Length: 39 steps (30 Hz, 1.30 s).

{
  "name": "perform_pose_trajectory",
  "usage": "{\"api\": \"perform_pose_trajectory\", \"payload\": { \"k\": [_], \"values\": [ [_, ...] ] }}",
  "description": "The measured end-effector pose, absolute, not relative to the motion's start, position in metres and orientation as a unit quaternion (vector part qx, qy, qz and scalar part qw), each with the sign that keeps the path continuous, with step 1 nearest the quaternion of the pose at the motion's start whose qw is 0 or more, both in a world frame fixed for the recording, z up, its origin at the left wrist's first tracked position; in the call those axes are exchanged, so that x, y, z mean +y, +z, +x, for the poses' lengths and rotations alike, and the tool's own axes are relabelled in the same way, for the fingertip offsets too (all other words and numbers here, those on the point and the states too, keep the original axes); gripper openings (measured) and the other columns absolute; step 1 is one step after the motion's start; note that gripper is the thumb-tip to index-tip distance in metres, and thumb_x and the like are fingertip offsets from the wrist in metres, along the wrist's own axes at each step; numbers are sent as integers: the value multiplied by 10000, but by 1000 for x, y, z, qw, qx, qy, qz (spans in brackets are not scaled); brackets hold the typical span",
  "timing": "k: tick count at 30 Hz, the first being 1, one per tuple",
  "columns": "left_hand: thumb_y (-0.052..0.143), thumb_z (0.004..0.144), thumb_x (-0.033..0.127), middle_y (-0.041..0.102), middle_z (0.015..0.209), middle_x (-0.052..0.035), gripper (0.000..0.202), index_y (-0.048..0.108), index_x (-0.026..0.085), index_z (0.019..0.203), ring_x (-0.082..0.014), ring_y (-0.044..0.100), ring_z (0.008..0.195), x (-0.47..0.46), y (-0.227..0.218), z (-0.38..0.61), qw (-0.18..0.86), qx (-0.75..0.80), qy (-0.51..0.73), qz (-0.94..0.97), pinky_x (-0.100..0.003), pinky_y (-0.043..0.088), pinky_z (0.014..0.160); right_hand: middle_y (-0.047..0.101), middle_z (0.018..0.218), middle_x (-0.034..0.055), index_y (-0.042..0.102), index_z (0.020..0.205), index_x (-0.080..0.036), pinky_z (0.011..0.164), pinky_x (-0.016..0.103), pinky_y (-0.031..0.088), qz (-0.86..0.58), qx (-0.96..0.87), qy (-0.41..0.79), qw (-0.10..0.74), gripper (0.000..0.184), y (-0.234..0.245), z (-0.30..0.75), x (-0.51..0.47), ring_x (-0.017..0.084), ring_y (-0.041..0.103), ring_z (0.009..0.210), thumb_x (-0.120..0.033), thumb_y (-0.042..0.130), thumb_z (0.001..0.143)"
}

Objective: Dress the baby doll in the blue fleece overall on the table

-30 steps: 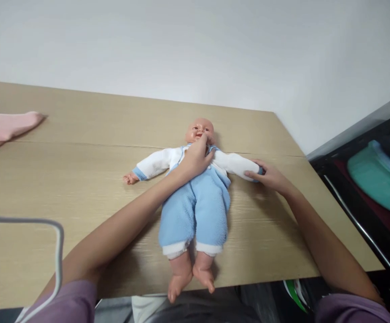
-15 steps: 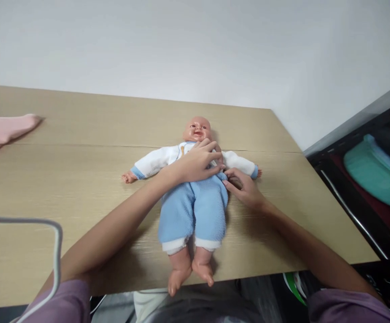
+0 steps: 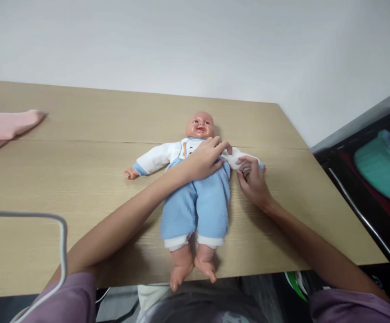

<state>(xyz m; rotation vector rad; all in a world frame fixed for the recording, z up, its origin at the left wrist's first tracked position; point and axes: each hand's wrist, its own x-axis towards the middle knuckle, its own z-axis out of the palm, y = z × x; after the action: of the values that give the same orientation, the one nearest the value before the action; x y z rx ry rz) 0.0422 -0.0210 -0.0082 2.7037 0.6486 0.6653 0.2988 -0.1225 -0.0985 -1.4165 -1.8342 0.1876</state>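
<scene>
"Where is the doll (image 3: 201,190) lying?"

"On its back on the worktop (image 3: 80,166), head toward the wall (image 3: 147,45), feet (image 3: 182,267) at the near edge. Its arms are spread wide."

"And the person's hands?"

"The left hand (image 3: 207,158) lies across the doll's chest, fingers bent near the shoulder on the person's right. The right hand (image 3: 253,181) is at the white sleeve (image 3: 233,157) on that same side, its fingers curled and the thumb below."

"Is either one gripping cloth?"

"I can't tell. The left palm and the tips of several fingers are hidden, and the right could be pinching the sleeve or just touching it."

"So which step would you call this?"

"I'd judge it handling the outfit around that shoulder and sleeve, with the left hand perhaps steadying the body. The blue trousers (image 3: 211,211) are on the legs, with no fingers working there."

"What would a further move on the sleeve call for?"

"A light, sure hold of the fabric alone, I'd say, while the left hand keeps the chest from sliding."

"Anything else nearby?"

"A pink cloth (image 3: 2,128), well apart on the person's left."
</scene>
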Motion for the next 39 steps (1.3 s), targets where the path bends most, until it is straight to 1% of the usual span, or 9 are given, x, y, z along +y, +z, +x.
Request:
{"api": "perform_pose_trajectory", "payload": {
  "k": [4,7,10,13,19,23,29,33,39],
  "values": [
    [575,1108,268,653,1460,-203,358,668,156,1435,-381,583,1344,-24,-3,50,88,244,202,944,-536,474,1242,683,1578,195,543,1588,-262,1253,695,484,-531,-787,-36,312,650,-81,341,-111,442,638,1488,-418,828,1025],
    [672,1111,398,639,1536,-210,472,633,137,1501,-403,565,1389,-26,-2,65,61,257,150,953,-555,494,1214,747,1509,213,581,1593,-217,1178,663,563,-530,-801,4,280,693,-75,367,-102,443,722,1392,-425,845,988],
    [777,1054,481,633,1563,-220,672,565,125,1583,-425,566,1398,-30,-1,81,25,294,102,950,-562,543,1098,804,1420,185,666,1507,-219,1072,576,649,-549,-764,22,337,596,-70,367,-105,394,783,1280,-414,833,970],
    [786,1036,420,676,1511,-205,661,559,142,1591,-425,590,1368,-36,2,91,2,323,94,942,-558,552,1040,804,1394,158,686,1470,-252,948,488,700,-543,-728,-25,417,560,-60,347,-118,345,794,1210,-406,861,961],
    [624,1110,339,754,1408,-169,443,626,186,1526,-407,640,1293,-36,3,83,48,362,166,916,-568,528,1120,611,1603,194,474,1681,-320,1139,658,659,-494,-680,-106,532,820,-52,311,-130,396,655,1473,-371,894,978],
    [643,1092,383,778,1378,-169,403,638,177,1438,-396,678,1224,-25,-5,73,119,372,273,879,-553,553,1090,579,1624,189,324,1755,-353,1198,709,610,-510,-646,-32,568,856,-60,298,-129,394,638,1515,-401,796,1044],
    [658,1072,397,794,1311,-142,262,627,240,1280,-377,737,1265,-10,-20,58,204,358,457,788,-562,580,1144,763,1447,169,678,1459,-299,1153,599,659,-515,-672,278,454,494,-79,263,-132,359,764,1324,-578,753,1058],
    [685,1077,525,745,1502,-177,427,622,232,1382,-395,654,1516,-5,-25,47,257,352,522,733,-591,510,1315,771,1460,136,671,1398,-296,1165,510,654,-463,-601,460,460,584,-89,240,-119,312,778,1296,-728,762,1017],
    [692,1065,698,725,1608,-161,583,671,259,1449,-378,641,1571,-1,-21,33,326,377,581,644,-579,445,1395,806,1345,73,697,1311,-299,1187,467,606,-445,-527,530,493,645,-86,214,-92,298,746,1275,-756,873,891]
  ]
}}
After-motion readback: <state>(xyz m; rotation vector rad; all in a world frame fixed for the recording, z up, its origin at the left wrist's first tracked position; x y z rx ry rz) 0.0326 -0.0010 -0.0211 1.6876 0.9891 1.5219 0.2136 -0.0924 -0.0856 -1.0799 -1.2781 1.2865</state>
